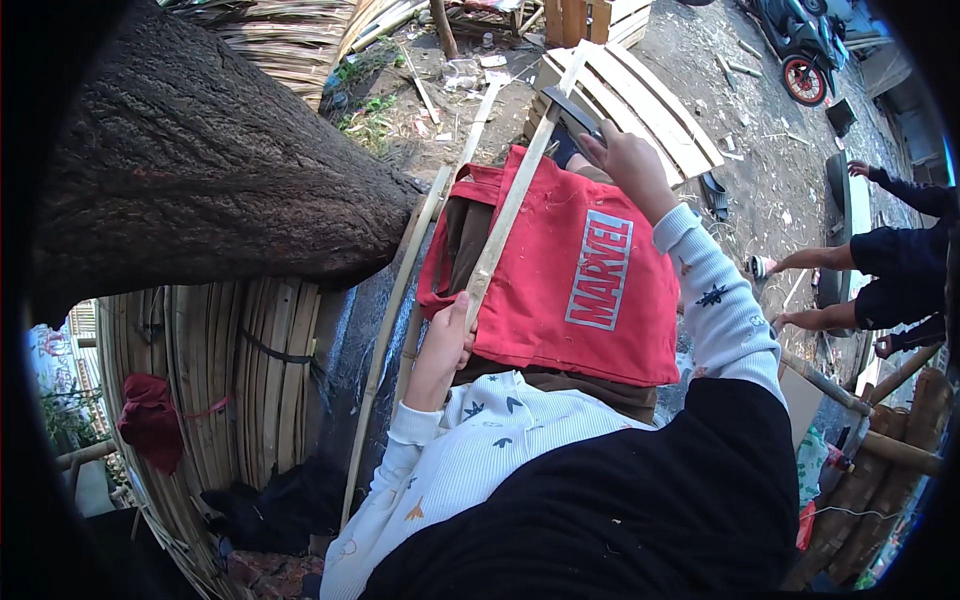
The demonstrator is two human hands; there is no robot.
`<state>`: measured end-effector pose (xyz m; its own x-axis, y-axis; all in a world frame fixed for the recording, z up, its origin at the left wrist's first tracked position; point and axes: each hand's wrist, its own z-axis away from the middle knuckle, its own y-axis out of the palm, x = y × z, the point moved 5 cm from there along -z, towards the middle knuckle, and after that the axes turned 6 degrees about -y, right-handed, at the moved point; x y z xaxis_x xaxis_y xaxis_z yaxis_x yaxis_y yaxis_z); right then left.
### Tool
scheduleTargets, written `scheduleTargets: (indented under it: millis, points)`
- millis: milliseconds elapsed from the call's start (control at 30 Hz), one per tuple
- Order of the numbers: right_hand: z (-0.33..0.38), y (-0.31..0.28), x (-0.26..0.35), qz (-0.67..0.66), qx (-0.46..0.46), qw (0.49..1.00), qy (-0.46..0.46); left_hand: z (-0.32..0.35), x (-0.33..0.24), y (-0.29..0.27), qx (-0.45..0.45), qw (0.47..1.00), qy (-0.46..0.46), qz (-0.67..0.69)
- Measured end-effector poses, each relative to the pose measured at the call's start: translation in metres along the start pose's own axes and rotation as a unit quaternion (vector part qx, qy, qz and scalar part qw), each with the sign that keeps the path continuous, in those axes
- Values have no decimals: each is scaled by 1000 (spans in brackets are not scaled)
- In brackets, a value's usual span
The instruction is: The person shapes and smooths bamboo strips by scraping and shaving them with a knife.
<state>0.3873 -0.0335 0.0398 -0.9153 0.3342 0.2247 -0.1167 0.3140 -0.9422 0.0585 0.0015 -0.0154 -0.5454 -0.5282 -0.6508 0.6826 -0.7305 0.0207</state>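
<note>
A long pale bamboo strip (514, 200) runs slantwise across my lap. Its near end is gripped in my left hand (445, 345), fingers wrapped round it. My right hand (632, 168) is closed round the handle of a knife (572, 114), whose broad dark blade lies across the strip near its far end. Under the strip, a red cloth bag (535, 285) with a grey printed patch is spread over my legs. Small pale shavings dot the cloth. The knife's handle is mostly hidden by my fingers.
A thick tree trunk (230, 180) leans in from the left. Bundled bamboo slats (200, 350) stand below it. More strips (385, 345) lie beside my left leg. A slatted wooden panel (650, 105) sits ahead. Another person (890, 255) is at right; a motorbike (800, 60) stands behind.
</note>
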Motion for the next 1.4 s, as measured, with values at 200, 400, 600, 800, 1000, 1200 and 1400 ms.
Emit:
scheduleTargets:
  millis: [200,400,600,800,1000,1200,1400]
  points:
    - [37,14,68,-52,164,965,-198,-2,6,-1,-12,1000,-15,-10]
    - [10,22,31,-4,75,992,-104,-2,-3,1,-76,995,28,-57]
    - [2,36,31,5,12,995,-102,-6,-9,0,-82,995,37,-50]
    - [-6,34,37,58,-19,988,-142,-11,-10,-1,-75,995,54,-49]
    - [-14,39,24,66,-50,992,-98,-11,-6,-1,-61,996,56,-25]
    - [-44,29,-9,51,-54,996,-47,-7,0,-3,-46,998,34,-24]
    - [-62,29,-31,103,-51,993,-20,6,12,-17,13,1000,22,-12]
